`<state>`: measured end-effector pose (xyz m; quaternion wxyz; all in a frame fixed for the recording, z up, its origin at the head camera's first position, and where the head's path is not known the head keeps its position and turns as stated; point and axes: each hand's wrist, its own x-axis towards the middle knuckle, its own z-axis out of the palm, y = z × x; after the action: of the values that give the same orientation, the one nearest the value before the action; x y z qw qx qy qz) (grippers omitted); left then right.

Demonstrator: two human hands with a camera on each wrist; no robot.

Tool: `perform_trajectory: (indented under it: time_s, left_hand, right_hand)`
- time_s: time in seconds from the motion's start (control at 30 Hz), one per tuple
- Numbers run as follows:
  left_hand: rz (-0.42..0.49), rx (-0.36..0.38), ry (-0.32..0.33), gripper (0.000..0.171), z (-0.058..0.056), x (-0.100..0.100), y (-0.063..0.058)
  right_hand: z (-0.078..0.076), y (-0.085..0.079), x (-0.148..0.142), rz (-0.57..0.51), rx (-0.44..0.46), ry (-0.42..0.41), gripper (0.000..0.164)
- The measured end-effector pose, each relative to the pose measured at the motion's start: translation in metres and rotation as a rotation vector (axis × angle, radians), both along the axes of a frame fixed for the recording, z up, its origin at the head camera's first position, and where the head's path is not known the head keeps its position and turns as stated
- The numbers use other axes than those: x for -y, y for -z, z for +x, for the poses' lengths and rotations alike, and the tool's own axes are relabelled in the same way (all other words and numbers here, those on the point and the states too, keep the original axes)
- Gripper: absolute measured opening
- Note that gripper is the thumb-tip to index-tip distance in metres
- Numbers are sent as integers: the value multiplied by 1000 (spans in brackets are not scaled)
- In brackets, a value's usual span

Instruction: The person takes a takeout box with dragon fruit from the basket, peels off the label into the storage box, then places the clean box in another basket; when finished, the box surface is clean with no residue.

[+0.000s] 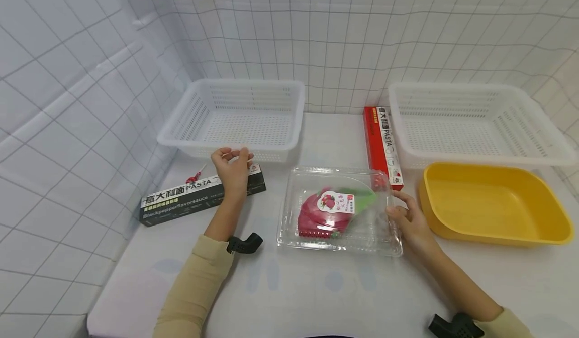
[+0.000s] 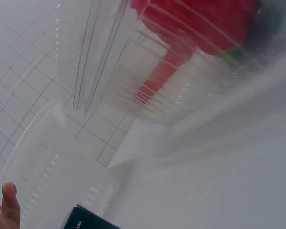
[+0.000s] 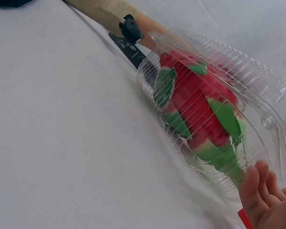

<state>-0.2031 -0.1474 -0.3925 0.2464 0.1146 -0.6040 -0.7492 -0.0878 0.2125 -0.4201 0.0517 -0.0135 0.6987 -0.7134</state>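
Note:
A clear plastic clamshell box (image 1: 375, 232) sits mid-table with a red dragon fruit (image 1: 323, 220) with green leaves visible inside. On its lid is a white fruit label (image 1: 336, 202). My right hand (image 1: 413, 225) grips the box's right edge between thumb and fingers, which the right wrist view shows against the box end. My left hand (image 1: 232, 171) hovers over the right end of a black pasta box (image 1: 181, 205), close to the front rim of the left white basket (image 1: 271, 154). Its fingers are loosely bent and nothing shows between them.
A red pasta box (image 1: 377, 144) lies left of the right white basket (image 1: 479, 157). Ahead of that basket stands a yellow tub (image 1: 497, 207). Behind the black box lies a small red item (image 1: 193, 178). Grid-patterned cloth (image 1: 344, 36) hangs along the back and left.

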Motion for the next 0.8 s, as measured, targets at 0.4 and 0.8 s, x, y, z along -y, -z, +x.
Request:
perform_trajectory:
  time_s: [0.4, 0.8]
  left_hand:
    - [-227, 139, 303, 35, 41, -11, 13]
    - [-434, 217, 616, 47, 71, -18, 13]
  right_hand:
    - [4, -13, 7, 414, -360, 119, 45]
    - [-12, -44, 16, 629, -563, 81, 29]
